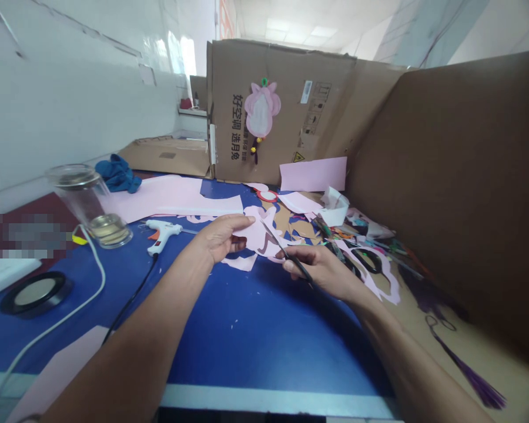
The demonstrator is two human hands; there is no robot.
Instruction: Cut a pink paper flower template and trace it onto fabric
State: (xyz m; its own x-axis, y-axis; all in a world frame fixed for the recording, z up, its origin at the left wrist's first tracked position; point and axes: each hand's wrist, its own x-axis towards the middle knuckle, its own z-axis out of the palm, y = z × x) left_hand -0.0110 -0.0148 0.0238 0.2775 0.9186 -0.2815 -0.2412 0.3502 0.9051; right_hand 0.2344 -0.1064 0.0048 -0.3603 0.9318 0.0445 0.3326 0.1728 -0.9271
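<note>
A curvy cut piece of pink paper (256,235) is pinched between the thumb and fingers of my left hand (227,238), over the middle of the blue table. From the right, my right hand (320,267) grips dark scissors (300,269), whose blades point up and left and lie over the pink piece. Part of the scissors' handle is hidden by my fingers. A small pink scrap (240,262) rests on the table just below the held paper.
A glue gun (163,236), a glass jar (90,205), black tape (35,292) and a white cable (97,282) are at left. Large pink sheets (167,197) lie behind. Scraps and tools crowd the right. Cardboard walls (291,117) stand behind and right.
</note>
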